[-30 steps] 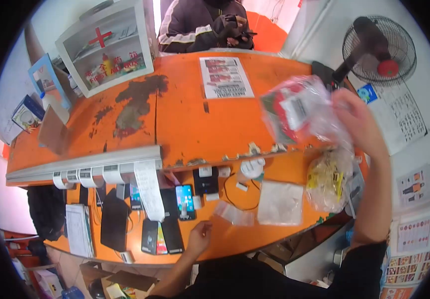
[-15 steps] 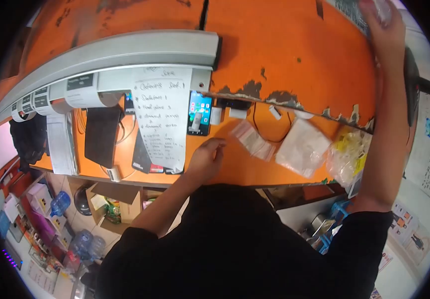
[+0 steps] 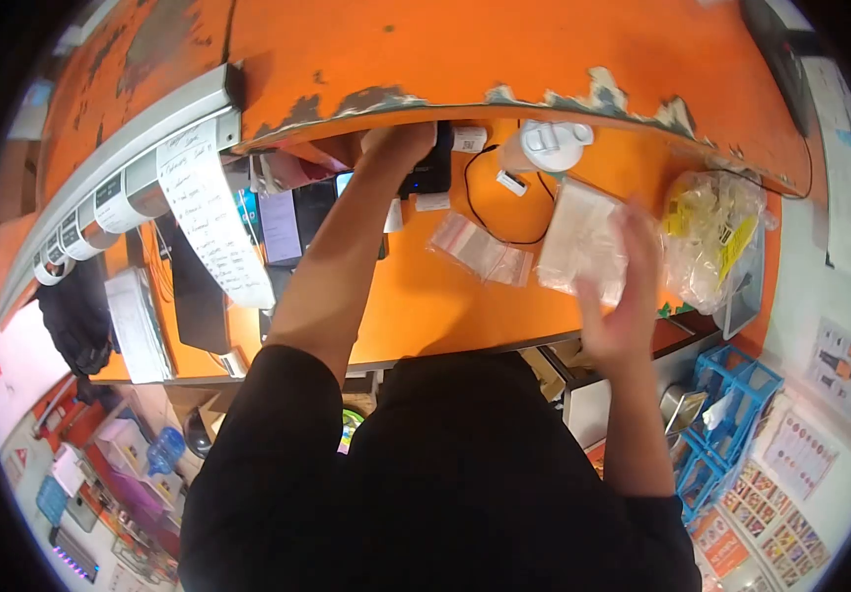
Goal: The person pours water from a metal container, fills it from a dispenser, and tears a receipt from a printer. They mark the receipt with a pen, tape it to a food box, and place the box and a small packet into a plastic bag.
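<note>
My left hand [image 3: 404, 146] reaches under the raised orange shelf beside a black device [image 3: 432, 170]; its fingers are hidden, so any hold is unseen. My right hand [image 3: 628, 296], blurred, hovers over a stack of clear plastic bags [image 3: 583, 237] with thumb and fingers apart and nothing between them. Behind the stack stands a white-lidded cup [image 3: 554, 143]. Small zip bags [image 3: 480, 252] lie to the left of the stack, near a looped black cable [image 3: 468, 192].
A bundle of clear and yellow plastic [image 3: 711, 237] sits at the right. The shelf's chipped edge [image 3: 376, 103] overhangs the desk. A handwritten paper strip [image 3: 211, 212] hangs at the left, near a dark folder [image 3: 197, 301]. Blue crates [image 3: 726, 414] stand below right.
My left hand has moved forward under the shelf. My right hand has come down from the upper right and is open. The cup now stands on the desk, and the view has shifted.
</note>
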